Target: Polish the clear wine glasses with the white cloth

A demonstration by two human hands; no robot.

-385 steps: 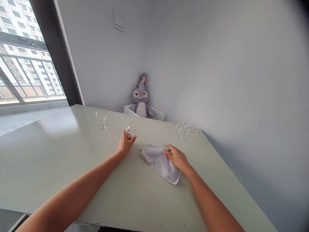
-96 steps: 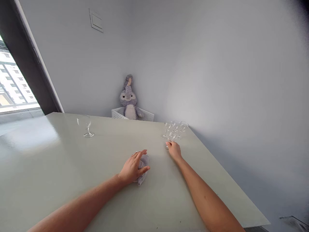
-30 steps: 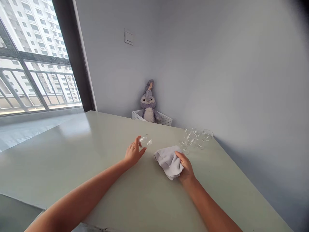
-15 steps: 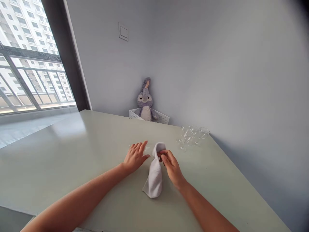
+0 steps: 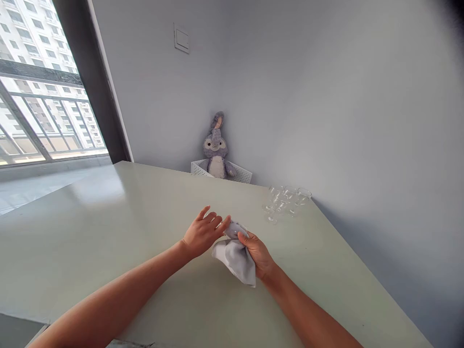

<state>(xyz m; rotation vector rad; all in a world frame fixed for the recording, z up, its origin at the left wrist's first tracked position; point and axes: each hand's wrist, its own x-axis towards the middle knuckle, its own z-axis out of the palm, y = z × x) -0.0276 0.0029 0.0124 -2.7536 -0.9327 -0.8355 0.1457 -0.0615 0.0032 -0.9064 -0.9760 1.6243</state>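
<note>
My left hand (image 5: 204, 234) grips a stemmed glass (image 5: 235, 230), which is mostly hidden by the fingers and the cloth. The thumb and the fingers nearest it close on the glass, while the little finger sticks out. My right hand (image 5: 256, 251) holds a pale grey-lilac cloth (image 5: 237, 261), bunched against the bowl of that glass, its loose end hanging down. Both hands meet just above the middle of the table. A group of several clear stemmed glasses (image 5: 303, 194) stands upright close together to the right, beyond my right hand.
The pale green table (image 5: 145, 227) runs to the wall, its right edge close behind the group of glasses. At the far corner a plush rabbit (image 5: 216, 153) sits in a white perforated basket (image 5: 242, 176). A window (image 5: 43, 96) is on the left.
The lone glass, standing on the left earlier, is now in my left hand. My right hand has brought the cloth from the right onto the glass. The view has shifted slightly.
</note>
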